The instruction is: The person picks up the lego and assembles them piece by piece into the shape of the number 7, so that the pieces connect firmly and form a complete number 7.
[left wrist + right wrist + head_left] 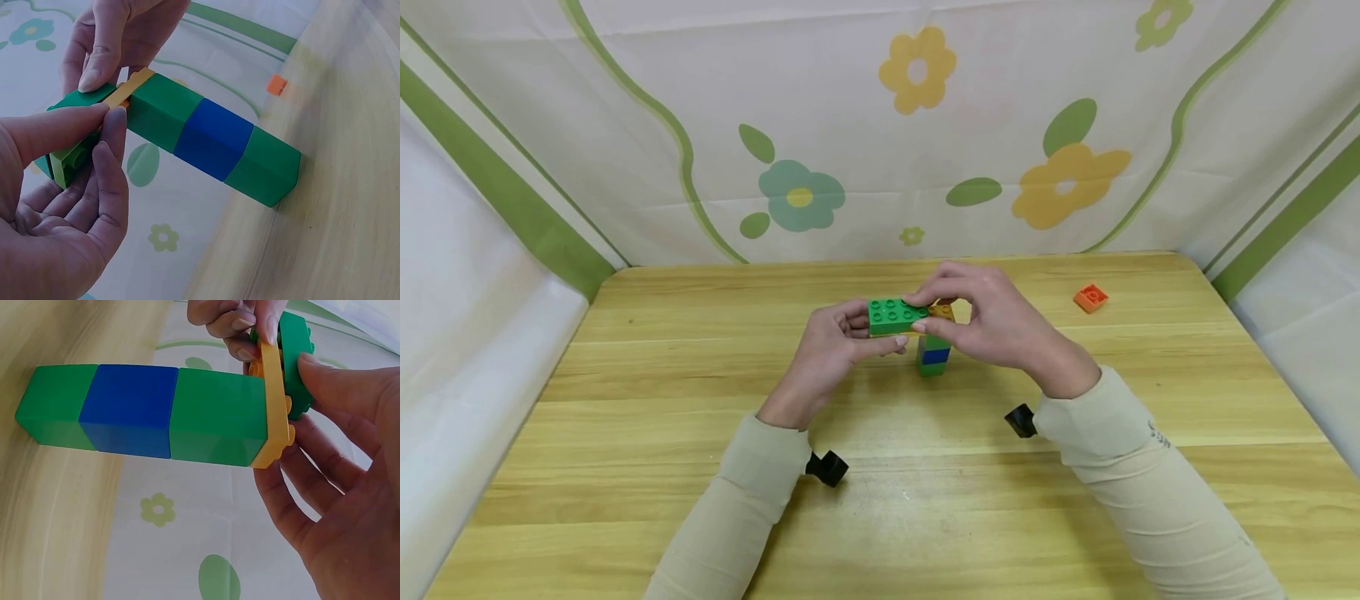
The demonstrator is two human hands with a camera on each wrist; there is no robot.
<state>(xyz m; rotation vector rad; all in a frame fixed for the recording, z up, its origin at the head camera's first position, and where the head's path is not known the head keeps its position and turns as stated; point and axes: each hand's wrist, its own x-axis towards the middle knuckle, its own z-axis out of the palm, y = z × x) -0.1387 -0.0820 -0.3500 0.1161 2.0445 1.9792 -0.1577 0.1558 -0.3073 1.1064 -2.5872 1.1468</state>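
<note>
A tower of a green block [215, 415], a blue block [129, 411] and another green block [57, 406] stands upright on the table. A flat yellow plate [275, 400] caps it and juts out to the left. Over the plate lies a studded green brick [891, 315], with a sliver of gap between them in the right wrist view. My right hand [992, 321] pinches this brick between thumb and fingers. With thumb and forefinger, my left hand [831, 342] pinches the plate's overhanging end. A light green studded piece [61, 169] shows under that end, partly hidden by the fingers.
An orange brick [1091, 297] lies at the back right of the wooden table [925, 517]. A white flower-patterned cloth [850, 100] hangs behind the table and along both sides. Black wrist cameras [831, 469] stick out below the sleeves.
</note>
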